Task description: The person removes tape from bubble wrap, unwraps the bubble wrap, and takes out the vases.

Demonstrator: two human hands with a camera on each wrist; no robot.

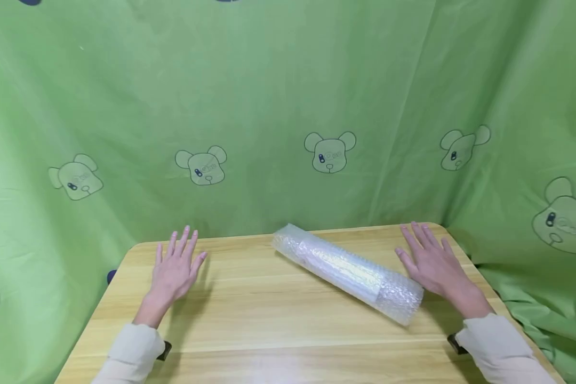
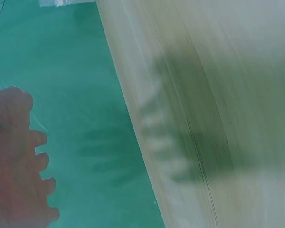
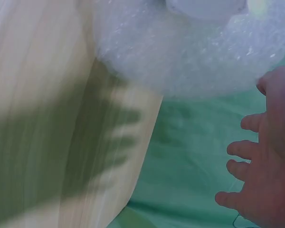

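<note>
A roll of clear bubble wrap lies slantwise on the wooden table, from the back middle toward the right. Something white and tube-shaped shows through the wrap. My left hand is held over the table's left side, palm down, fingers straight and spread, holding nothing. On the other side my right hand is spread the same way, just right of the roll's near end. In the right wrist view the bubble wrap fills the top, and the thumb overlaps its edge. Both hands cast shadows on the tabletop.
Behind the table hangs a green curtain printed with bear heads, which also comes round both sides. Its folds bunch up beside the table's right edge. A black strap piece shows under the left sleeve, another under the right.
</note>
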